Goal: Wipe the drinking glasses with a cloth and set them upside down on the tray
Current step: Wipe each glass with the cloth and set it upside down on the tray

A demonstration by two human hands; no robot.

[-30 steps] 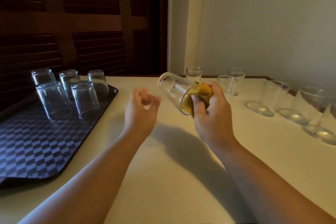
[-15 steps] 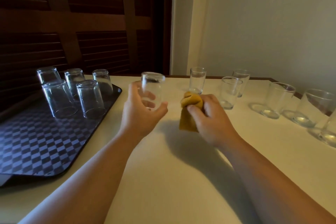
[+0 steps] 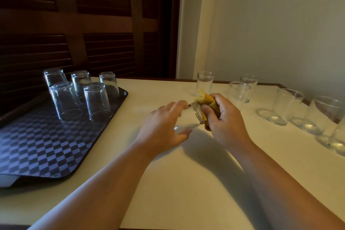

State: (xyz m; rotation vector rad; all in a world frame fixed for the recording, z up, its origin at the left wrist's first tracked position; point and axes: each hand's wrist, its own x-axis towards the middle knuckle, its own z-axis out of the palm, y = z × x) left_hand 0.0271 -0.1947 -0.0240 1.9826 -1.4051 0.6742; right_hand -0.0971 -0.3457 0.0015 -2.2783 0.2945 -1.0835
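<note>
Left hand: fingers curled around a clear drinking glass lying on its side above the cream tabletop; most of the glass is hidden or blurred behind the fingers, only the rim end shows.
Right hand: clenched on a mustard-yellow cloth, pressed against the rim end of the held glass; a frayed corner of the cloth sticks up above the thumb.
Held glass: between the two hands, near the middle of the tabletop, off the tray.
Dark checkered tray: at the left of the tabletop, its near corner hanging over the edge.
Upside-down glasses: five clear glasses stand mouth-down at the far end of the tray, three in the back row and two in front.
Upright glasses: a loose row of clear glasses stands mouth-up along the right and far side of the tabletop, well apart from the tray; one at the right edge is cut off.
Backdrop: dark wooden louvred shutters behind the tray, pale wall behind the upright glasses.
</note>
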